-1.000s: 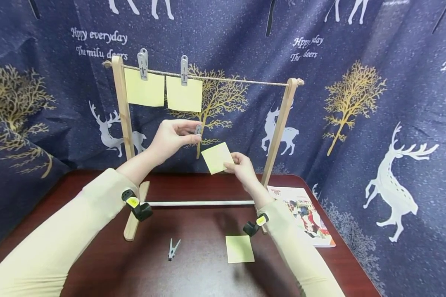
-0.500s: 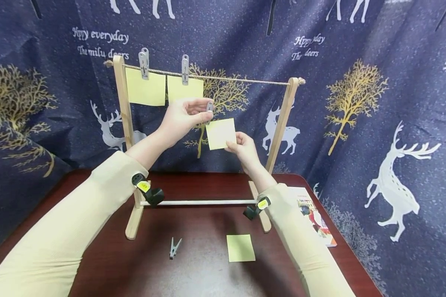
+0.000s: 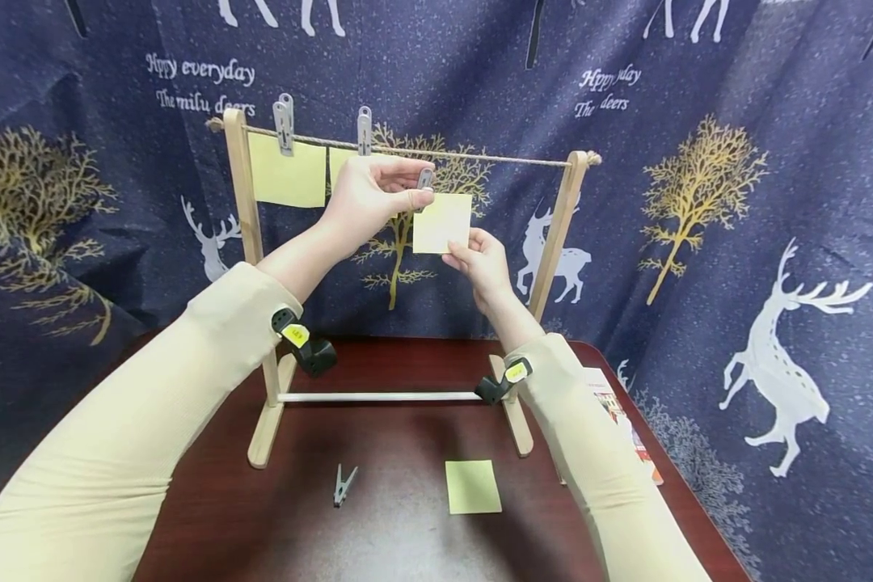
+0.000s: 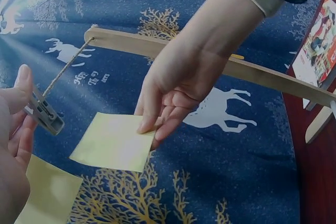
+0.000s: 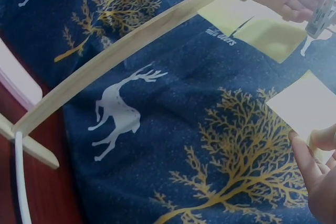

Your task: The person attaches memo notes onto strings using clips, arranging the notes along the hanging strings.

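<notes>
My left hand point(image 3: 367, 198) pinches a grey clothespin point(image 3: 425, 179) between thumb and fingers, a little below the string point(image 3: 495, 158). In the left wrist view this clothespin point(image 4: 48, 113) points down and away from the palm. My right hand point(image 3: 486, 267) pinches a yellow sticky note point(image 3: 440, 225) by its lower right corner; the note's top edge is close under the clothespin. To the left, one yellow note point(image 3: 287, 171) hangs from the string under a clothespin point(image 3: 284, 125). Beside it a second clothespin point(image 3: 364, 131) holds another note point(image 3: 335, 162), mostly hidden behind my left hand.
A wooden frame's left post point(image 3: 246, 194) and right post point(image 3: 560, 218) carry the string, with a white bar point(image 3: 381, 397) low between them. On the dark red table point(image 3: 400, 533) lie a clothespin point(image 3: 343, 487) and a yellow note point(image 3: 473, 487). A booklet point(image 3: 626, 428) is partly behind my right sleeve.
Both hands have risen toward the string and shifted right, the left with its clothespin, the right with its sticky note. The note has turned more level. My left hand now covers most of the second hanging note.
</notes>
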Motion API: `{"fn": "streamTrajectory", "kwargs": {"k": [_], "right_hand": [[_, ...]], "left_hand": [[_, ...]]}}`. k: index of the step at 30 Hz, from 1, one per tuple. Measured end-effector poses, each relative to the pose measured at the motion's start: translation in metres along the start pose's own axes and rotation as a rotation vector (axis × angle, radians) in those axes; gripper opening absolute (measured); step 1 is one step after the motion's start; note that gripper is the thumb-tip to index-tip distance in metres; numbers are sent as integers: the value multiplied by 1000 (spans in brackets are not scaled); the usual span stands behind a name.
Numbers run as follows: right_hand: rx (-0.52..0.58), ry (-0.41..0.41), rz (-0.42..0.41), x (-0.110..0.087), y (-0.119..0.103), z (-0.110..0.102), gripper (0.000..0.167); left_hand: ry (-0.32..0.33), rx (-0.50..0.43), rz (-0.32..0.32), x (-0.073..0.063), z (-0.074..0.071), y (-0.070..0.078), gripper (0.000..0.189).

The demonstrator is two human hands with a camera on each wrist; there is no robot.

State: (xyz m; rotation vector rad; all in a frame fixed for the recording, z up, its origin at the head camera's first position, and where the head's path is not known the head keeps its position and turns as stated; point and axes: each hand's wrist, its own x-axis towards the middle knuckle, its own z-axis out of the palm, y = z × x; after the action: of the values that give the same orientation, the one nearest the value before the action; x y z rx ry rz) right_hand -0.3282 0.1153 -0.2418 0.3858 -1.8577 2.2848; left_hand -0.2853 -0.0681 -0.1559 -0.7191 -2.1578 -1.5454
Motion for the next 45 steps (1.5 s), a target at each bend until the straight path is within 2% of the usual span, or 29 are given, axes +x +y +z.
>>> {"fn": "streamTrajectory", "kwargs": {"k": [8,16,20,30,36,45], "right_hand": [[6,-12,-25,3,-11,7,10],[9,11,-17,4,-16,12,15],[0,16,-17,4,-19,13,18],[13,3,-45,7,-29,18,10],[14,-11,-53,9,-29,21,10],[1,-6,-62,9,-30,22,8]], "left_hand": [[78,-38,12,7,-3,8,35],[174,-20,35,11,0,19,27],[221,-72,24,13,3,27,27],[285,-158,30,20,11,38,24],[327,-193,9,28,13,43,23],[352,-173,-36,35,17,45,23]]}}
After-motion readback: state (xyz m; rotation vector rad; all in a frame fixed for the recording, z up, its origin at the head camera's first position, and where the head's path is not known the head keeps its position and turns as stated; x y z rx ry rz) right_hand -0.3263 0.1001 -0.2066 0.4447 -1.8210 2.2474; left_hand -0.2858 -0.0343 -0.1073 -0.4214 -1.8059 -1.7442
